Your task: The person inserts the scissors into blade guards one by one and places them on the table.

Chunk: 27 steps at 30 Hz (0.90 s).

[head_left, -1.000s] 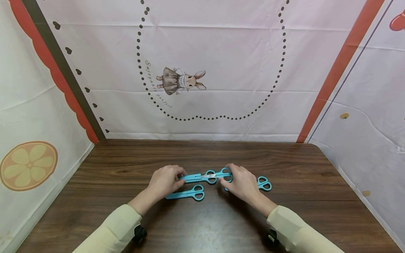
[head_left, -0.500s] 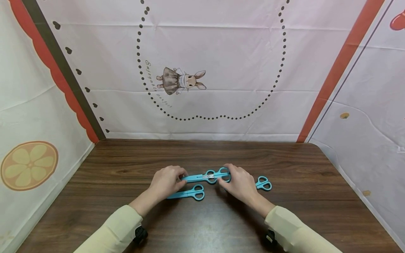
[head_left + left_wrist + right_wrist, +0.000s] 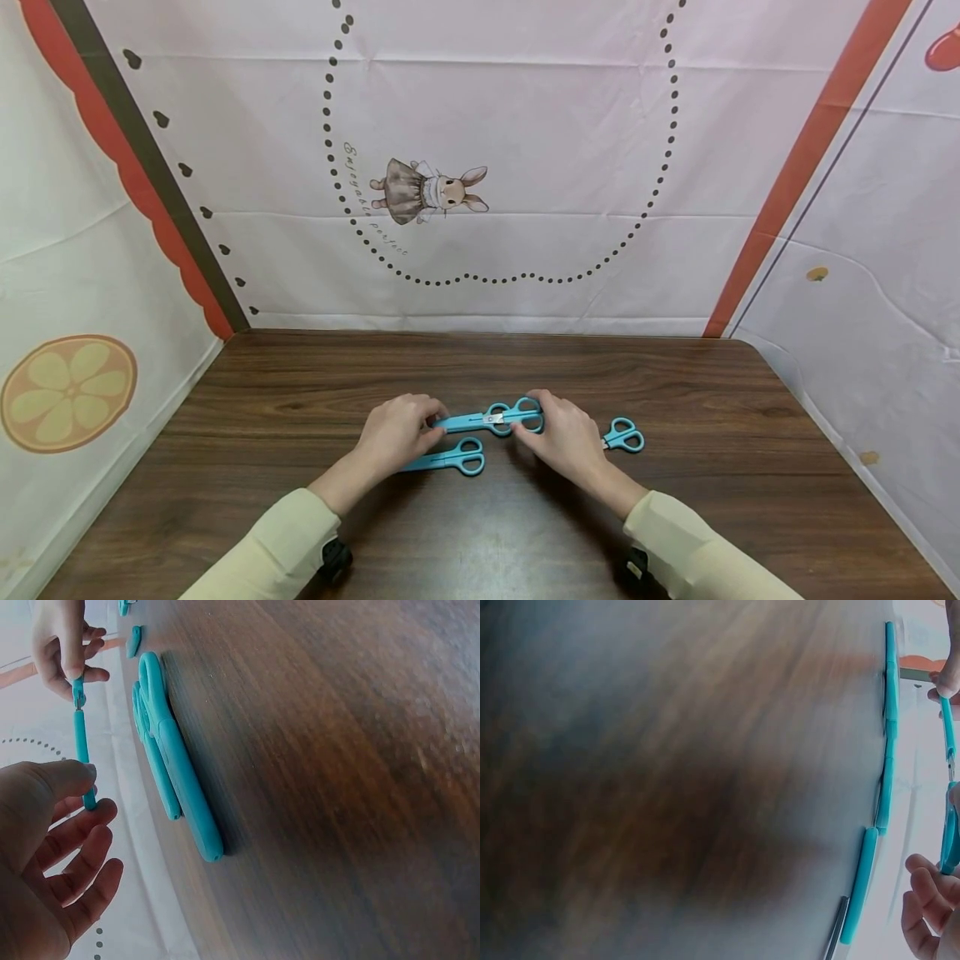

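My left hand (image 3: pixel 393 433) pinches the tip end of a turquoise blade cover (image 3: pixel 81 739) between thumb and fingers. The turquoise handles of a pair of scissors (image 3: pixel 528 412) are pinched by my right hand (image 3: pixel 566 435). Their blades point left into the cover, and a short strip of metal shows between cover and handles. In the left wrist view this pair hangs above the table. Beneath it lie two covered pairs: the front scissors (image 3: pixel 471 457) and the rear scissors (image 3: pixel 161 780), partly hidden from the head camera.
Beyond my right hand lie more turquoise scissors (image 3: pixel 625 435), their blades mostly hidden by the hand. A separate turquoise cover (image 3: pixel 133 641) rests near them. Everything lies on a dark wooden table (image 3: pixel 337 367) with printed white cloth (image 3: pixel 562 150) behind and at the sides.
My right hand has moved slightly left with the scissors, and my left hand slightly right with the cover. Less bare metal shows between them. The scissors lying on the table have stayed put.
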Each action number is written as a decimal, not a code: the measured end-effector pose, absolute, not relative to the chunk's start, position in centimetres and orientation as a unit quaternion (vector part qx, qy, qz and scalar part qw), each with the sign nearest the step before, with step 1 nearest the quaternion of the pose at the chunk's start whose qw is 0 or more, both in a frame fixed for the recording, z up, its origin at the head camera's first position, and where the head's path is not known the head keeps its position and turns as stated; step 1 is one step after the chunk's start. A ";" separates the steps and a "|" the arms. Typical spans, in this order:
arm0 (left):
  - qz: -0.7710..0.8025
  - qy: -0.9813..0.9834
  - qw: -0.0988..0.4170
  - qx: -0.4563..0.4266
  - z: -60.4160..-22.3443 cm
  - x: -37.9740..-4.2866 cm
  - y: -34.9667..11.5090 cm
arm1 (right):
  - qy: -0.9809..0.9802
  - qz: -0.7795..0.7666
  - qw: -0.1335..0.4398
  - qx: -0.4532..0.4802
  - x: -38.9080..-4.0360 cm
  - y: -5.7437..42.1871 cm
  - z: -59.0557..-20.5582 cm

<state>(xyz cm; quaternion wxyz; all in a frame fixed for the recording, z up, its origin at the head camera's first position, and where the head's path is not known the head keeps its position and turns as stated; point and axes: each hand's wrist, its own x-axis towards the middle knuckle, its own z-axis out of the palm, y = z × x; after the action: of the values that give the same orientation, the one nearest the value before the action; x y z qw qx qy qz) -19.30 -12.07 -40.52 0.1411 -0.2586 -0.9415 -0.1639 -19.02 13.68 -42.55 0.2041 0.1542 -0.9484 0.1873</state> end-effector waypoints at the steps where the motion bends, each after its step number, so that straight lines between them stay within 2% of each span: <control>1: -0.165 -0.941 0.141 -0.259 -40.5 -19.3 -12.0 | -0.948 0.189 0.204 0.155 -19.0 13.7 -42.6; 27: -0.167 -0.939 0.158 -0.257 -40.7 -19.1 -11.7 | -0.953 0.205 0.178 0.135 -18.8 13.4 -42.4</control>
<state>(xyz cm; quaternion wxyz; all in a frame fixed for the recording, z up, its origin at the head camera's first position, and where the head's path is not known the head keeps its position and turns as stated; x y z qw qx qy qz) -19.14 -11.71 -40.68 0.1579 -0.2571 -0.9387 -0.1668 -18.76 13.35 -42.42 0.1781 0.1353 -0.9528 0.2052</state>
